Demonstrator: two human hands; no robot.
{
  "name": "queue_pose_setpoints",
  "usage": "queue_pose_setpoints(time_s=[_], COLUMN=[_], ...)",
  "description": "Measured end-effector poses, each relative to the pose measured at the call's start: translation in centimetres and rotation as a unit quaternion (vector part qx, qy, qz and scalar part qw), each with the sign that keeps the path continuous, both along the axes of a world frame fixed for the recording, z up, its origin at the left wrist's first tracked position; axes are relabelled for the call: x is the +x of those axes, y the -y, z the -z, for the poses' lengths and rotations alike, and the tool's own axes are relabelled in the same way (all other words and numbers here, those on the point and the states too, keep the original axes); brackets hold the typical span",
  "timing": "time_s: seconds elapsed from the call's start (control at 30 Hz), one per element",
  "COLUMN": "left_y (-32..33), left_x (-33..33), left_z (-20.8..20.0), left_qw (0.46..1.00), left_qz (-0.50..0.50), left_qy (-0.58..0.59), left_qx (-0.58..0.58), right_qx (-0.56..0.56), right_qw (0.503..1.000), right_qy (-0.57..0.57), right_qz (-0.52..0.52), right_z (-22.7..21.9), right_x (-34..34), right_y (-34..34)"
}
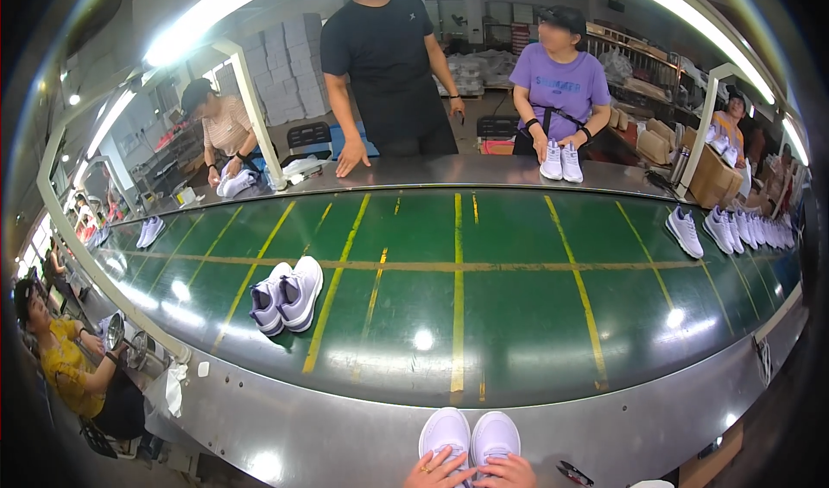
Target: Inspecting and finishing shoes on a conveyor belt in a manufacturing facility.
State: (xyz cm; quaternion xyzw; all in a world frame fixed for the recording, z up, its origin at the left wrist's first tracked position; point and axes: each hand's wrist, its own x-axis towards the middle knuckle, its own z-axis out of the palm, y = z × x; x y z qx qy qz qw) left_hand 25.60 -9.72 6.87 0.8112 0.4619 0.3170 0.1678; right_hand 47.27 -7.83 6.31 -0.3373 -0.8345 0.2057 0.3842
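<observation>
A pair of pale lilac sneakers stands side by side on the metal ledge in front of me, toes pointing at the conveyor belt (509,341). My left hand (439,469) grips the left sneaker (445,432), its fingers curled over the laces and tongue; a ring shows on one finger. Around the top of the right sneaker (496,434) my right hand (506,471) is closed in the same way. The heels of both shoes are hidden by my hands and the picture's lower edge. Black thread snips (573,473) lie to the right of my right hand.
Another sneaker pair (289,298) sits on the green belt, left of centre. Several more sneakers (738,229) line its far right. Across the belt, one person in black leans on the far ledge (432,173); another in purple holds sneakers (561,161). Other people work at both sides.
</observation>
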Motion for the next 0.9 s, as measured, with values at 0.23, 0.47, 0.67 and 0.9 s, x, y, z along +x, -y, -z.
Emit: queue_pose_setpoints(time_s=[0.23,0.47,0.67,0.9], left_y=[-0.5,-0.5,-0.6,-0.9], left_x=[0.6,1.4,1.9,2.8], left_z=[1.7,1.6,1.5,0.8], left_qw=[0.996,0.996,0.996,0.995], left_qz=[0.031,0.027,0.023,0.019], left_qy=[0.058,0.071,0.080,0.093], left_qx=[0.053,0.040,0.024,0.021], right_qx=[-0.013,-0.027,-0.022,-0.033], right_qw=[0.999,0.998,0.998,0.998], right_qy=[-0.023,-0.026,-0.039,-0.037], right_qz=[-0.046,-0.047,-0.048,-0.027], right_z=[2.3,2.3,2.9,2.6], right_x=[1.7,2.4,2.8,3.3], right_y=[-0.3,-0.4,-0.4,-0.5])
